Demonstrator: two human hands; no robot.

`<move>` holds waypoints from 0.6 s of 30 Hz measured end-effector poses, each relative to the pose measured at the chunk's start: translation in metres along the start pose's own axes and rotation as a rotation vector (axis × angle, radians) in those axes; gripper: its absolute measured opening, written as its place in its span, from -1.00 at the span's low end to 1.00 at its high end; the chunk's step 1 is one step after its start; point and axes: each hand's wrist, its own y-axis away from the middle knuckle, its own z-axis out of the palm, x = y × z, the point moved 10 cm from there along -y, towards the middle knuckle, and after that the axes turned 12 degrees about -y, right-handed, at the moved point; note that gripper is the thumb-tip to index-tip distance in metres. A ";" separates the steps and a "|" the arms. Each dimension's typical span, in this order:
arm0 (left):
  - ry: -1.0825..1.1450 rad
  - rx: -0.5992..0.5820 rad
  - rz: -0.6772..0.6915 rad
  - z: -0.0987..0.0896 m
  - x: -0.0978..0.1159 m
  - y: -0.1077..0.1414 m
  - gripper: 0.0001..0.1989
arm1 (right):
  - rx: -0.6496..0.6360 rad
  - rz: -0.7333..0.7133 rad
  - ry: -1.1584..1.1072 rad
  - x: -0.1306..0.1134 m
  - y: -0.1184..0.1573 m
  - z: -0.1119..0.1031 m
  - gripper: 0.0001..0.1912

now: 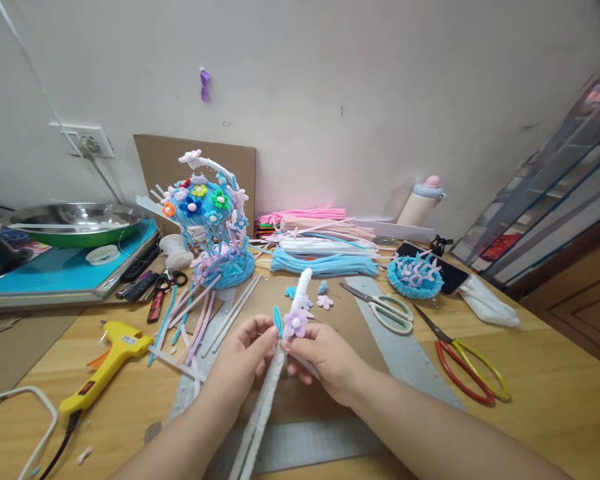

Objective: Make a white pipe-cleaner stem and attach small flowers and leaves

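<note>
Between my hands runs a long white fuzzy stem (266,393), its upper end pointing toward the wall. A lilac flower (295,323) with a pale centre sits on it. My left hand (250,350) is closed, pinching a small blue leaf-shaped loop (277,320) of pipe cleaner against the stem's left side. My right hand (325,353) is closed on the stem just below the flower. Its lower fingers curl under and are partly hidden. Just beyond lie a pale pink flower (325,302) and several small blue pieces on the cardboard (340,373).
A yellow glue gun (107,360) and loose pipe cleaners (195,320) lie left. Behind stands a flowered blue jellyfish-like ornament (205,220). Blue pipe-cleaner bundles (325,261) lie at the back. Pale-handled scissors (385,310), red-and-yellow scissors (465,363) and a blue fuzzy base (415,275) are right.
</note>
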 end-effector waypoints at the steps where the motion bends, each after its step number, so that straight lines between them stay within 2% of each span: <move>1: 0.045 -0.056 -0.025 0.006 0.000 0.000 -0.72 | -0.020 0.008 0.005 0.002 0.000 0.002 -0.75; 4: 0.139 -0.170 -0.075 0.016 -0.001 0.003 -0.74 | -0.063 0.019 -0.008 0.006 0.000 0.006 -0.72; 9: 0.093 -0.138 -0.105 0.005 -0.007 0.002 -0.73 | -0.083 0.032 -0.049 0.008 -0.001 0.006 -0.69; 13: 0.013 -0.128 -0.042 -0.001 -0.002 -0.001 -0.73 | -0.047 0.052 -0.052 0.008 -0.001 0.001 -0.68; 18: -0.039 -0.076 0.101 -0.006 0.012 -0.007 -0.75 | -0.014 0.052 -0.054 0.007 -0.002 -0.002 -0.66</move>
